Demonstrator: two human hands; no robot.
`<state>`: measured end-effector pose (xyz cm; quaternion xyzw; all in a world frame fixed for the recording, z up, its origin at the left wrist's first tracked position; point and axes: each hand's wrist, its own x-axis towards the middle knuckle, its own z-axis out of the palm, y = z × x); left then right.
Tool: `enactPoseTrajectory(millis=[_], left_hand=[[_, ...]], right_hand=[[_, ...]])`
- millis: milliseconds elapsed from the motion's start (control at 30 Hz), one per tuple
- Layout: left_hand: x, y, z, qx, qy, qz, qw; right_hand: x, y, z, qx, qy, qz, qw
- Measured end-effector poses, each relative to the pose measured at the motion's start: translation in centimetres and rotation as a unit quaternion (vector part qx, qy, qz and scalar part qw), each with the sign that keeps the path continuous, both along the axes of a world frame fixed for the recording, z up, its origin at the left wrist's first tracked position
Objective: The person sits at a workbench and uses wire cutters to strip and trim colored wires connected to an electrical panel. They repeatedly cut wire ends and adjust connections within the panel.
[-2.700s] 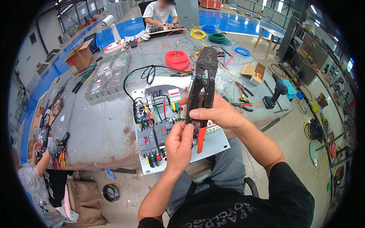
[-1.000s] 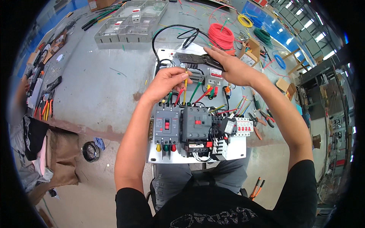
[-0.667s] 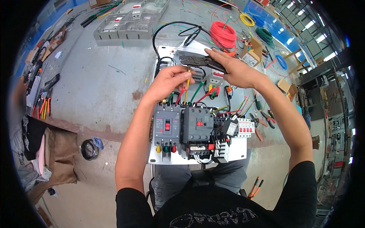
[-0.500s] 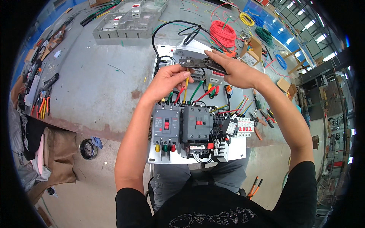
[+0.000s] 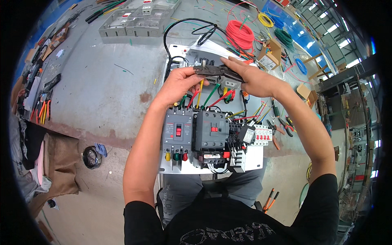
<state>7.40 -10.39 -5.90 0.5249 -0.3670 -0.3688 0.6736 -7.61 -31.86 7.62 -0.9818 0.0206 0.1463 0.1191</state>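
Both hands close on a dark metal crimping tool (image 5: 216, 71) held level above a white mounting panel (image 5: 253, 157) crowded with electrical gear. The left hand (image 5: 177, 83) pinches the tool's left end between thumb and fingers; the right hand (image 5: 251, 79) wraps its fingers over the right end, so the tool spans the gap between the two grips and hides the terminals directly under it. Just below the tool, yellow, green and red wires (image 5: 212, 96) fan down from the hands toward a grey moulded-case breaker with a red switch (image 5: 177, 132) and a dark grey contactor (image 5: 210, 130) beside it. To their right sits a row of small white breakers with red toggles (image 5: 261, 134). A black cable (image 5: 179, 30) loops from the panel's top edge across the grey desk (image 5: 106, 94). Beyond the hands lie a coil of red wire (image 5: 240, 34), a yellow coil (image 5: 265, 19), a green coil (image 5: 285, 38) and a small cardboard box (image 5: 269, 55). A grey sectioned plastic tray (image 5: 134, 22) rests at the far left of the desk, well apart from the work. Red-handled pliers and cutters (image 5: 281, 124) lie near the right forearm, and orange-handled pliers (image 5: 43, 110) sit at the desk's left edge. A small roll of black wire (image 5: 90, 157) lies on the floor below.
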Motion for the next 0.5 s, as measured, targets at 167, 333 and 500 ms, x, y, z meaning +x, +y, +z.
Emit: enactPoseTrajectory(millis=[167,333,500], left_hand=[[-0.1,-0.08,-0.1,0.005,0.005,0.005,1.0],[-0.26,-0.12,-0.14,0.003,0.02,0.009,1.0],[-0.41,0.11,0.08,-0.003,0.012,0.009,1.0]], right_hand=[[-0.27,-0.3,-0.73,-0.014,-0.017,0.01,1.0],[-0.45,0.32,-0.42,0.007,-0.008,-0.02,1.0],[-0.62,0.43,-0.51,0.018,-0.019,-0.021,0.999]])
